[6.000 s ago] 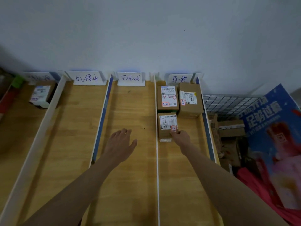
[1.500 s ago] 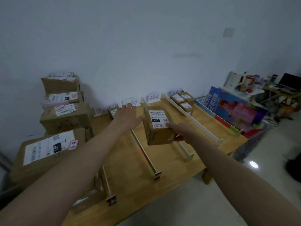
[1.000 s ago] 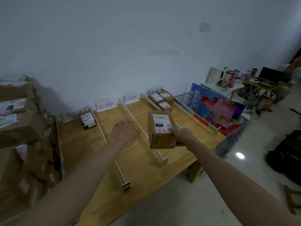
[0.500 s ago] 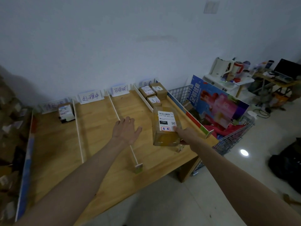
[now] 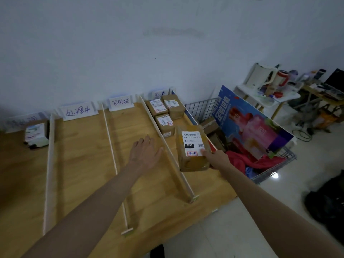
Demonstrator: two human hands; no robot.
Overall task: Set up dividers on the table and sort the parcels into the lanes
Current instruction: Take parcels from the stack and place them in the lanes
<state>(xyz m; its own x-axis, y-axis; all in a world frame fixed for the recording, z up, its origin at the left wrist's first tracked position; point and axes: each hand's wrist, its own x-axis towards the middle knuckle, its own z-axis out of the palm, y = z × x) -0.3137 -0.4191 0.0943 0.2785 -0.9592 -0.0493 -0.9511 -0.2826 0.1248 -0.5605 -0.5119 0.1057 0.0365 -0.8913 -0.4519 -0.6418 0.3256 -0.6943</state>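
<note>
Parcels (image 5: pixel 168 113): three in lane, one (image 5: pixel 192 148) in right hand (image 5: pixel 216 158).

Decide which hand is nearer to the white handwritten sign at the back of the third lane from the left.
Left. The open left hand hovers over that lane, in front of the white handwritten sign. The right hand is one lane over, gripping a brown cardboard parcel.
</note>
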